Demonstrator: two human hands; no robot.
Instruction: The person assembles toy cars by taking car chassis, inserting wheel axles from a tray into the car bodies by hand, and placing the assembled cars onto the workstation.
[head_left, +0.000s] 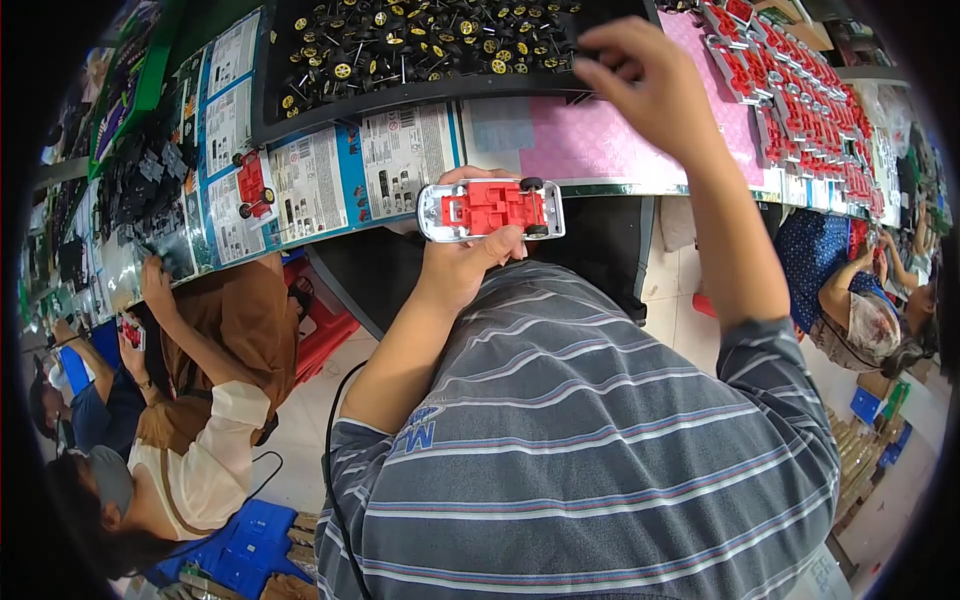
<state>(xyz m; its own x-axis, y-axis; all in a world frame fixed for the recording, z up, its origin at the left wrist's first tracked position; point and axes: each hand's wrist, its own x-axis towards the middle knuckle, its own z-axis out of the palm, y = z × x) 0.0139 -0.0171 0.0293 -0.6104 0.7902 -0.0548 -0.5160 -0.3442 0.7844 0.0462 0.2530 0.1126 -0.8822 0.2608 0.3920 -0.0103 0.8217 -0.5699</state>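
Observation:
My left hand (452, 272) grips a toy car body (490, 210) in front of my chest, thumb on the near side and fingers behind it. The car has a silver-white shell with a red inner part facing up, and black wheels show at its right end. My right hand (655, 95) is raised at the right end of a black tray (350, 113). Its fingers are bent and blurred, so I cannot make out whether anything is between them. In the tray lie many small black wheels with yellow hubs (420, 45), joined by metal axles.
Rows of red-and-silver car bodies (800, 110) lie at the right. Another red car part with wheels (252, 185) rests on the printed sheets at the left, near dark plastic pieces (150, 180). Co-workers sit on both sides; a nearby person's hand (155, 285) touches the table's left part.

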